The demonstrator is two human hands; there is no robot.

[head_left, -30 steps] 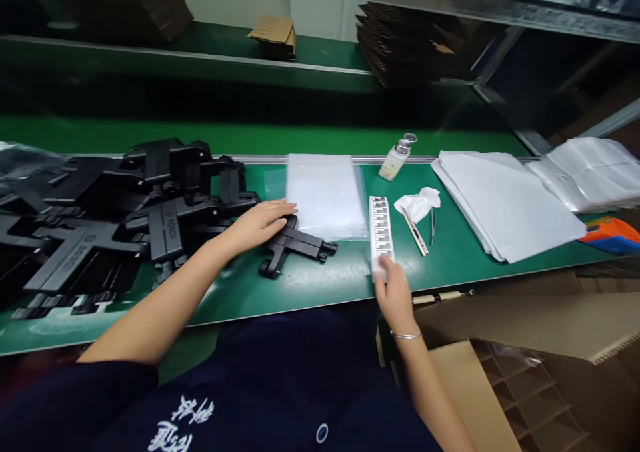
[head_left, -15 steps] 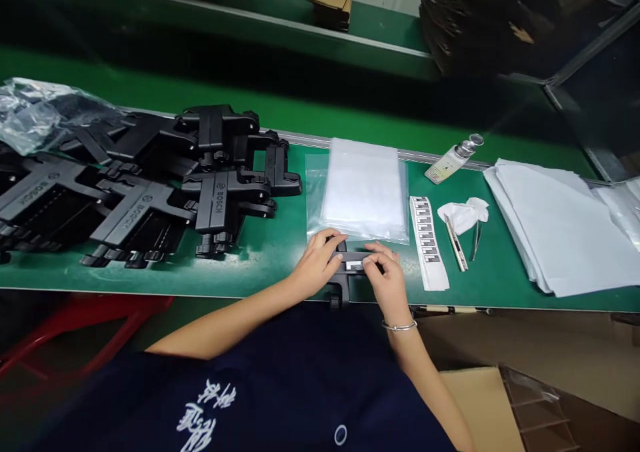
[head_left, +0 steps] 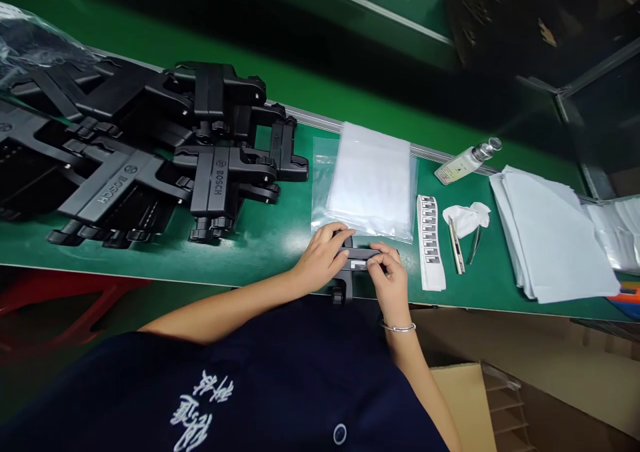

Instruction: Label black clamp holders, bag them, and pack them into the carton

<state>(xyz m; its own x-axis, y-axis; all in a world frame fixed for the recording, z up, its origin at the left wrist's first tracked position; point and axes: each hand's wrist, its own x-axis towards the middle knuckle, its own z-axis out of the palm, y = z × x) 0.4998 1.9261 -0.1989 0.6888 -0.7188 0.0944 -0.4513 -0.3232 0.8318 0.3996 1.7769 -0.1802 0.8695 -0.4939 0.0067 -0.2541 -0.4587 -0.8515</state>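
At the table's front edge lies a black plastic bracket (head_left: 344, 284), a T- or cross-shaped part like those piled on the left. My left hand (head_left: 320, 259) grips its left side, thumb and fingers closed around it. A small white label (head_left: 358, 265) with dark print sits on the bracket's front face. My right hand (head_left: 390, 280) is closed in a pinch at the label's right end, its other fingers behind the bracket. Right of it lies a label strip (head_left: 430, 245) with several black-and-white stickers. Behind the hands is a stack of clear plastic bags (head_left: 373, 179).
Several black BOSCH brackets (head_left: 107, 185) are heaped at the left. To the right are a pump bottle (head_left: 465, 162), a crumpled tissue (head_left: 465, 217), a cutter-like tool (head_left: 456, 247), tweezers (head_left: 475, 245) and white sheets (head_left: 560, 239). A cardboard box (head_left: 463, 399) stands below the table.
The view has shifted and tilted slightly, so the pile appears higher. Both hands stay on the bracket, the right one still pinching at the label's end.
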